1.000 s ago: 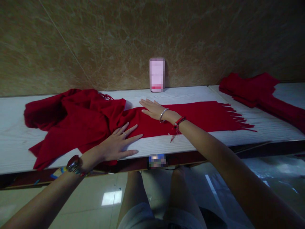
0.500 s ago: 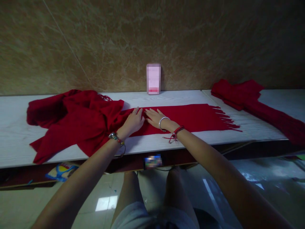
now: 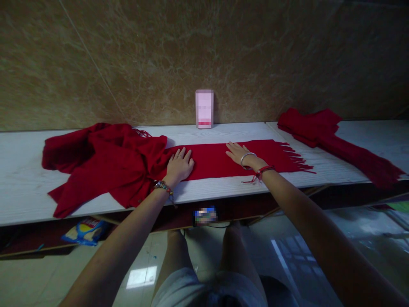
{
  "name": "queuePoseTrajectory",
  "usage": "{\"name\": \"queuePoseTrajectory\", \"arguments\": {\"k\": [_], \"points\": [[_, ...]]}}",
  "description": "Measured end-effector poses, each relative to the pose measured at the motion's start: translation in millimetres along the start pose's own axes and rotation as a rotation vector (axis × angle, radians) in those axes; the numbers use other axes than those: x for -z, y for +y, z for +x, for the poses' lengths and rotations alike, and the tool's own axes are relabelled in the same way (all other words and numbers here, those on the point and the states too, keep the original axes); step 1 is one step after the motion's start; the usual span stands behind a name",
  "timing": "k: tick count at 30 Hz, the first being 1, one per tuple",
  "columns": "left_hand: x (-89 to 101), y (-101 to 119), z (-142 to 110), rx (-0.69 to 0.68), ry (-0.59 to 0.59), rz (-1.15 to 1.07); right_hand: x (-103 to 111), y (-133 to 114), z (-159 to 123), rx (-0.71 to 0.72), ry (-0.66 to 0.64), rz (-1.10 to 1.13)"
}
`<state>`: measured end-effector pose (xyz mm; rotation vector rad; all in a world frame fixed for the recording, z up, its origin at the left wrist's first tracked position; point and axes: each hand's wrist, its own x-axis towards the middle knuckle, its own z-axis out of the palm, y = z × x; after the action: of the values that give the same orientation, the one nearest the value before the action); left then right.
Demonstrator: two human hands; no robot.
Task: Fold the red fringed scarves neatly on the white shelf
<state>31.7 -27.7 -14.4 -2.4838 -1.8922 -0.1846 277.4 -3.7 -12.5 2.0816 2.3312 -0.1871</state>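
A red fringed scarf (image 3: pixel 207 160) lies along the white table, flat from its middle to the fringe at its right end. Its left part is bunched into a loose, crumpled heap. My left hand (image 3: pixel 180 165) rests on the scarf where the flat part meets the heap, fingers spread. Further right, my right hand (image 3: pixel 240 154) lies palm down on the flat part, fingers stretched out. Neither hand grips the cloth. Cloth beneath the palms is hidden.
A second red scarf (image 3: pixel 319 130) lies folded at the table's right. A phone (image 3: pixel 204 108) leans upright against the brown marbled wall (image 3: pixel 143 64). Below the white tabletop (image 3: pixel 19 179), a shelf holds a blue packet (image 3: pixel 85 231) and a device with a blurred screen (image 3: pixel 205 216).
My right hand has slid right along the scarf, away from my left hand. My left hand stays near the same spot, its fingers a little more spread.
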Motion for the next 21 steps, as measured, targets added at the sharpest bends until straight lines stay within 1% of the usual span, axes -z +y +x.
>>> {"name": "queuePoseTrajectory", "arguments": {"k": [2,4,7,9,11,12,13,15,18,21], "points": [[-0.6,0,0,-0.001,0.001,-0.005,3,1,-3,-0.039,0.012,0.005],[-0.8,-1,0,-0.004,0.002,-0.011,3,-10,-7,-0.016,0.042,0.013],[-0.1,-1,0,-0.012,0.004,-0.015,-2,-39,-13,0.130,0.087,0.034],[1.3,0,-1,-0.009,0.000,-0.014,-8,-56,-17,0.217,0.066,0.039],[3.1,0,-1,-0.001,-0.012,-0.015,-12,-62,-18,0.250,0.033,0.033],[4.0,1,-2,0.002,-0.017,-0.018,-13,-59,-18,0.248,0.022,0.027],[4.7,1,-2,0.003,-0.021,-0.020,-13,-54,-17,0.235,0.016,0.019],[5.1,2,-3,0.001,-0.020,-0.022,-11,-33,-16,0.173,0.012,-0.002],[3.2,1,-2,0.000,0.002,-0.020,-5,10,-13,0.016,0.018,-0.046],[0.0,0,-1,-0.003,0.026,-0.020,2,52,-15,-0.087,0.034,-0.070]]}}
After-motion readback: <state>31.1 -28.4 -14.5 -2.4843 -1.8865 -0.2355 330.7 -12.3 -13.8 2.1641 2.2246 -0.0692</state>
